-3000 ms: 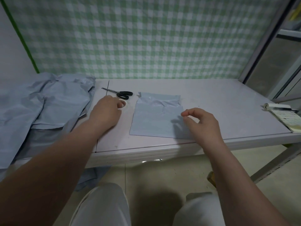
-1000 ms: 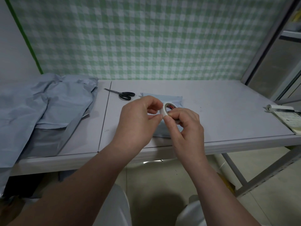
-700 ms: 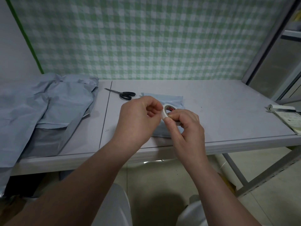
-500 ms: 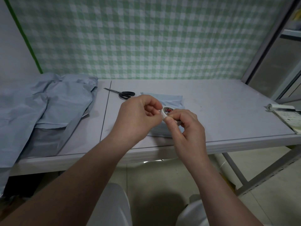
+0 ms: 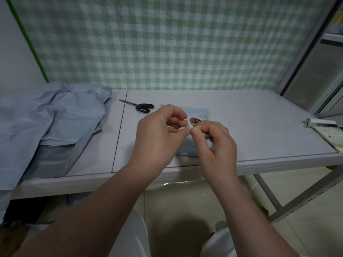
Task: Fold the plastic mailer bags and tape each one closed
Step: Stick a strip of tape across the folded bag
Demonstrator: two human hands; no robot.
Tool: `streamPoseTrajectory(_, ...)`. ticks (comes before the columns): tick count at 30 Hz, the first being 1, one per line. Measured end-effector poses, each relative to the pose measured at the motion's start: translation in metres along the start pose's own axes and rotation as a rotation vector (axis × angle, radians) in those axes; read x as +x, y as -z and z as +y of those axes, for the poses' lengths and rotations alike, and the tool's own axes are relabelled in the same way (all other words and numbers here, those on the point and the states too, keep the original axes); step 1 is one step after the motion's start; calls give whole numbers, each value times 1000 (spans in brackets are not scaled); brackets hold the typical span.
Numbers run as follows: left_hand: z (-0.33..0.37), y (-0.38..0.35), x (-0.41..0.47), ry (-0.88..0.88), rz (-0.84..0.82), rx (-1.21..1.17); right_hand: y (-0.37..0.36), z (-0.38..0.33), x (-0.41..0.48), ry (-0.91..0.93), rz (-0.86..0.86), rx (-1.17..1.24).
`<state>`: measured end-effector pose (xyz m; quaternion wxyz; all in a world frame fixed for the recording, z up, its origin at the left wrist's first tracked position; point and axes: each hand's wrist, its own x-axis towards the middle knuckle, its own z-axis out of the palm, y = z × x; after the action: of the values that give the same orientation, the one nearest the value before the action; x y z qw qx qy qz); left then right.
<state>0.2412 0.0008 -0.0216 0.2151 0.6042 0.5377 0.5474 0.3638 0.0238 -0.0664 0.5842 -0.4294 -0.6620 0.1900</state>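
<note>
— Right hand [image 5: 215, 143] grips the tape roll [image 5: 194, 122], fingers curled under it, thumb on the near rim. Roll held on edge, printed core facing the viewer.
— And the left hand [image 5: 161, 134]?
— Touching the roll's left rim. Thumb and forefinger pinch together there, other fingers loosely curled. Likely picking for the tape's free end; no lifted strip visible.
— Where's the bag?
— Folded bag [image 5: 197, 112] lies flat on the table [image 5: 259, 115], straight under and beyond both hands, long axis near to far. Hands are raised above it, not touching it as far as I can tell. Far edge shows past the roll, near edge just under the hands.
— So the strip goes down and away?
— My guess: left hand draws leftward, then both drop to the flap at the far end. Scissors [image 5: 143, 107] sit far-left of the bag, nearer the left hand, handles pointing right. Pile of bags [image 5: 52, 115] lies well to the left.
</note>
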Motion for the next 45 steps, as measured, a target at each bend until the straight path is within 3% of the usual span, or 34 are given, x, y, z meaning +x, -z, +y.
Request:
streamPoseTrajectory(18, 1, -4, -9, 40, 58, -219, 1, -7, 0, 48, 14, -32)
streamPoseTrajectory(36, -5, -8, -12, 33, -85, -197, -2, -14, -3, 57, 27, -73)
streamPoseTrajectory(40, -6, 7, -1, -1, -104, -177, 4, -21, 1, -160, -79, 61)
streamPoseTrajectory(45, -2, 26, 10, 3, -261, -120, 6, -24, 1, -431, -227, 526)
